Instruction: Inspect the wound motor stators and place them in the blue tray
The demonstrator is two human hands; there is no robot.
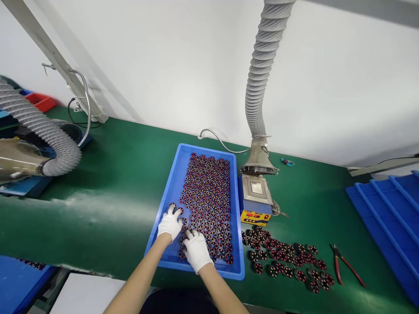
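A blue plastic tray (240, 244) holds tightly packed rows of small round motor stators (206, 192) with dark rims and red and copper windings. My left hand (170, 223), in a white glove, is over the tray's left part, fingers spread and tips touching stators near the left wall. Close beside it, my right hand (197, 250), gloved too, rests over the lower left of the packed group. Its fingers are apart and bent down onto stators, partly covering them. Neither hand lifts anything that I can see.
Right of the tray stands a small blue and yellow machine (255, 205) under an extraction hood (260, 159). Loose stators (288, 259) and red-handled pliers (343, 264) lie on the green table (131, 174). Blue trays (386, 218) lean at far right; a second hose (55, 139) hangs left.
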